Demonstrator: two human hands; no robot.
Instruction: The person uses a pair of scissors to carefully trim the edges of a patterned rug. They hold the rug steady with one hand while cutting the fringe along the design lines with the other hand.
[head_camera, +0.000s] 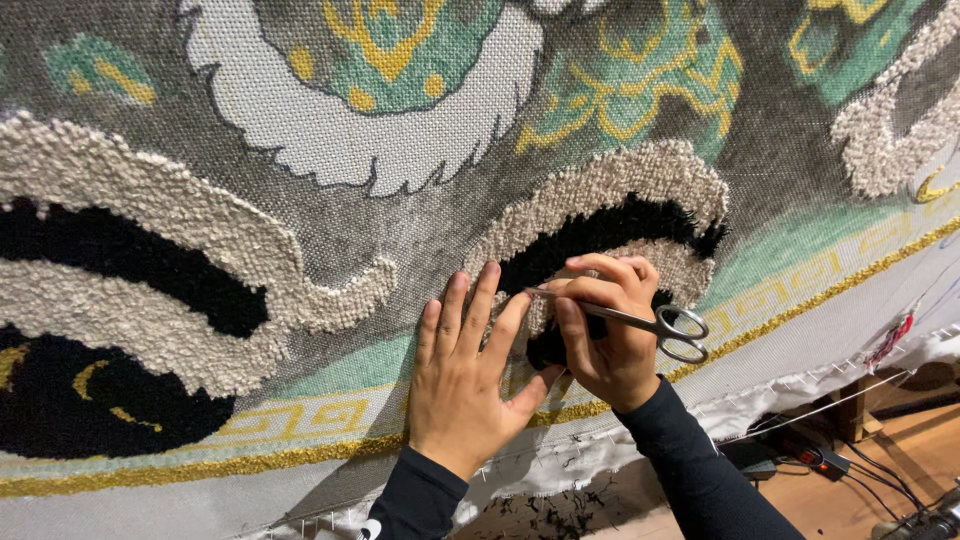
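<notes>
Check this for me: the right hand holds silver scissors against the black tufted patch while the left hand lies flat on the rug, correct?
Nearly. The head view shows the left hand flat on the rug and the right hand holding silver scissors, but at the cream tufted edge, beside the black patch.

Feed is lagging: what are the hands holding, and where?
Right hand grips scissors around the shanks, ahead of the loops. Left hand holds nothing, pressed flat on the rug.
</notes>
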